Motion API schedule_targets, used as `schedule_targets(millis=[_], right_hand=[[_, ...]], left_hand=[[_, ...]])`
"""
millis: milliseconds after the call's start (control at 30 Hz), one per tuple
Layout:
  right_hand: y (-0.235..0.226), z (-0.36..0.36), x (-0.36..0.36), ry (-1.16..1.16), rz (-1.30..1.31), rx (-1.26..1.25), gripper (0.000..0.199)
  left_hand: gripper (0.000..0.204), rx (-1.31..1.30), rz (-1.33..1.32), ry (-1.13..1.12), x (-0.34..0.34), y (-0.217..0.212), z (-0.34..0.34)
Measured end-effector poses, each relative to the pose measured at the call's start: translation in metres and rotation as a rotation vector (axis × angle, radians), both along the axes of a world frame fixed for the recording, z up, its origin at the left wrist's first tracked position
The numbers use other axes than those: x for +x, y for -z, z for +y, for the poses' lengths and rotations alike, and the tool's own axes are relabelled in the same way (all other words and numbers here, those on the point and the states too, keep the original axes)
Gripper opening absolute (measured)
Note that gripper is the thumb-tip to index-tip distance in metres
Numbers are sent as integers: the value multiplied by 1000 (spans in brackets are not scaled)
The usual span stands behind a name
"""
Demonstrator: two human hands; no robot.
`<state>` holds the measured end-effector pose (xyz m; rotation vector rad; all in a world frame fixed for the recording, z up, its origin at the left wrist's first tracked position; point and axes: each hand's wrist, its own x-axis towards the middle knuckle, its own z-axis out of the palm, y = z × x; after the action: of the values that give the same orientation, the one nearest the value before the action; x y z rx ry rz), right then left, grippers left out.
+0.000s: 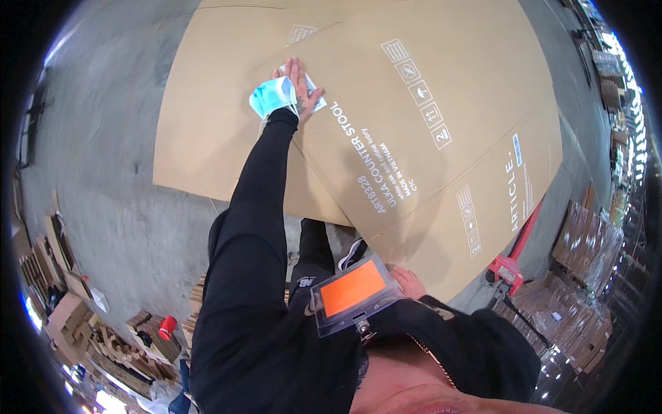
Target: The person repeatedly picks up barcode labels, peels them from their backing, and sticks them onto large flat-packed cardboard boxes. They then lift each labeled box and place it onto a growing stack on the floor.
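My left arm reaches far forward, and my left hand (298, 81) lies flat with fingers spread on a large brown cardboard sheet (476, 90). Beneath the palm, a small whitish label or pouch (318, 101) shows partly on the cardboard. A light blue face mask (270, 98) hangs around my left wrist. Close to my body, my right hand (409, 281) rests on the cardboard's near edge with its visible fingers stretched out. The jacket and a badge holder hide part of that hand. White printing and symbols cover the cardboard, whose panels meet along a diagonal line.
An orange card in a clear badge holder (353, 293) hangs from my chest. Beyond the cardboard's right side stands a red piece of equipment (507, 270), near plastic-wrapped stacks (586, 238). Stacked cardboard (72, 321) lies at the lower left on the grey concrete floor (103, 138).
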<state>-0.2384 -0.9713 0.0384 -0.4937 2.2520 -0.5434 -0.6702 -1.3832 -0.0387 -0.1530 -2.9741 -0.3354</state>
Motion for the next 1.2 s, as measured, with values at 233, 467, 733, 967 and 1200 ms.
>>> schedule_targets(millis=[233,467,733,967,1200], right_hand=[[28,110,117,1496,235,791,62],[91,228,188,2346,-31,-226,88],[50,156,214,2048,-151,760,94],[66,244,323,2032,-107,-810,43],[-70,314,330,1780,140,-898,39]], left_hand=[[95,-112,-244,393,97,-14,101],[90,188,-564,1082,366,-48,223],[100,-225,-558,710,449,-125,184],[104,-407,-424,652,434,-136,201],[102,-297,-207,543,399,-155,191]])
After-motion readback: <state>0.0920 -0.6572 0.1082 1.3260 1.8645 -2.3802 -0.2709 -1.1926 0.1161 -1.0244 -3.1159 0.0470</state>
